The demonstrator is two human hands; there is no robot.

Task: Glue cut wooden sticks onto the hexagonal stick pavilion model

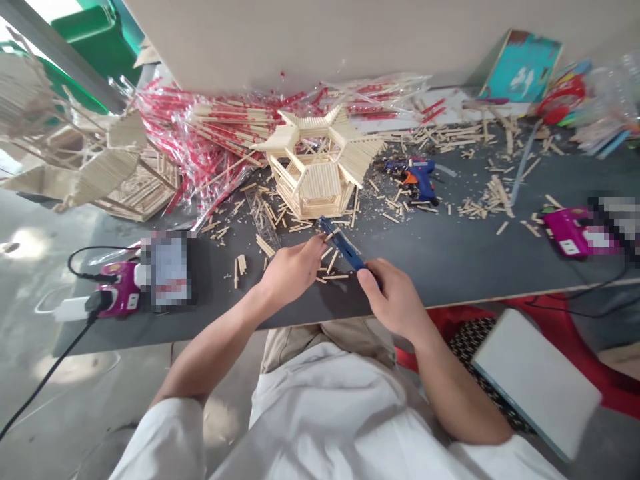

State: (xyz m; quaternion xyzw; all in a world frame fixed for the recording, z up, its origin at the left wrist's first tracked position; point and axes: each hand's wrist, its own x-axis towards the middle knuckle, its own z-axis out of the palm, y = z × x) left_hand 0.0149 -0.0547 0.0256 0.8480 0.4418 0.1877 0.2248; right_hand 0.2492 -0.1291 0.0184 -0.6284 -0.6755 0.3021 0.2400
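My right hand (395, 293) is wrapped round the handle of a dark blue cutting tool (347, 250), which points up and to the left. At the tool's far end, my left hand (295, 270) pinches a small wooden stick (330, 235) whose end lies against the tool. Just beyond both hands stands a model (320, 181) built of pale sticks, with flared roof panels round an open top. Neither hand touches the model. Short cut stick pieces (265, 245) lie about my left hand.
A blue glue gun (424, 179) lies right of the model. Red-and-clear wrapped sticks (215, 133) pile up behind it. A larger stick structure (100, 167) stands at left. Magenta power strips (120, 288) sit at both sides, with a phone-like device (170, 270) beside the left one.
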